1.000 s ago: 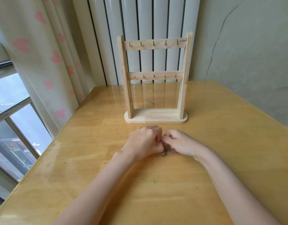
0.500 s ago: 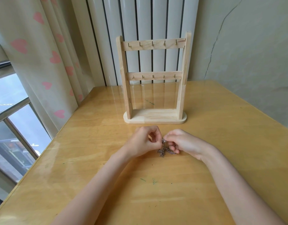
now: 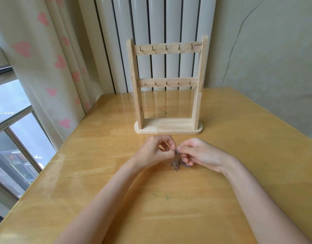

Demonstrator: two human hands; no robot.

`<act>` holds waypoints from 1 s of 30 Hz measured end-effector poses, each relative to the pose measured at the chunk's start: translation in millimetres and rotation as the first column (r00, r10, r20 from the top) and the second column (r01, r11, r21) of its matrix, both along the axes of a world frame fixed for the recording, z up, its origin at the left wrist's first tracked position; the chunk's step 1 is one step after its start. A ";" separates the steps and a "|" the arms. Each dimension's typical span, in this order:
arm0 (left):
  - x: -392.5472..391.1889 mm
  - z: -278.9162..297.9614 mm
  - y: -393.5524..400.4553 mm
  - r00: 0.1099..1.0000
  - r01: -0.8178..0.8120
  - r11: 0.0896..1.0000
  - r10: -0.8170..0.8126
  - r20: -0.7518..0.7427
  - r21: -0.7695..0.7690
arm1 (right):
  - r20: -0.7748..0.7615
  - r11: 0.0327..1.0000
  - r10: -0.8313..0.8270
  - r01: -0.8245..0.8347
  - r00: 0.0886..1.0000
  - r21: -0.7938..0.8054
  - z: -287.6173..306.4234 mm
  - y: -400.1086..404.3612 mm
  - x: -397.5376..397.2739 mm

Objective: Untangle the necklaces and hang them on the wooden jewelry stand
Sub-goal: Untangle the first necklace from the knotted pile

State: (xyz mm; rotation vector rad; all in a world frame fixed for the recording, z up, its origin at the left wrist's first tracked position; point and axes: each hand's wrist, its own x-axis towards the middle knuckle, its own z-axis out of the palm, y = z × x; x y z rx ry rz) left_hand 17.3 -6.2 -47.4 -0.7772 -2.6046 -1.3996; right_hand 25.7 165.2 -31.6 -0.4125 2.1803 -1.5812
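Note:
A small tangled clump of thin metal necklaces [image 3: 178, 163] hangs between my hands, its lower part touching the table. My left hand [image 3: 154, 151] and my right hand [image 3: 198, 154] both pinch the top of the chain with thumb and fingertips, close together. The wooden jewelry stand [image 3: 167, 85] stands upright just beyond my hands, with two crossbars carrying several small brass hooks, all bare.
The yellow wooden table [image 3: 239, 173] bears a few small green marks. A curtain with pink hearts [image 3: 51, 67] and a window [image 3: 12, 120] are at the left, past the table's edge. A white ribbed radiator [image 3: 151, 23] and a wall stand behind the stand.
My hands have lifted the top of the necklace clump off the table and drawn slightly apart, so more chain shows hanging between them.

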 end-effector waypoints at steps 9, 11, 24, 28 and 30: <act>-1.7 -5.2 1.9 0.997 0.055 0.998 -0.056 0.047 0.018 | -0.125 0.978 -0.179 0.191 0.976 0.089 -7.2 -5.2 -3.0; -2.2 -5.8 3.9 0.999 0.048 0.998 -0.049 0.018 0.052 | -0.148 0.970 -0.225 0.236 0.963 0.061 -7.0 -6.1 -3.3; -0.8 -3.6 3.3 0.997 0.027 0.985 -0.038 0.063 0.173 | -0.077 0.990 -0.095 0.102 0.993 0.099 1.3 -3.6 1.4; 1.2 -5.3 6.0 0.999 0.004 1.000 -0.005 0.043 0.016 | -0.086 0.987 -0.163 0.163 0.983 -0.011 2.5 -2.1 0.6; 1.6 -6.5 8.1 1.000 -0.008 0.997 0.008 -0.004 -0.074 | -0.084 0.983 -0.181 0.178 0.980 -0.041 1.3 -3.1 -0.4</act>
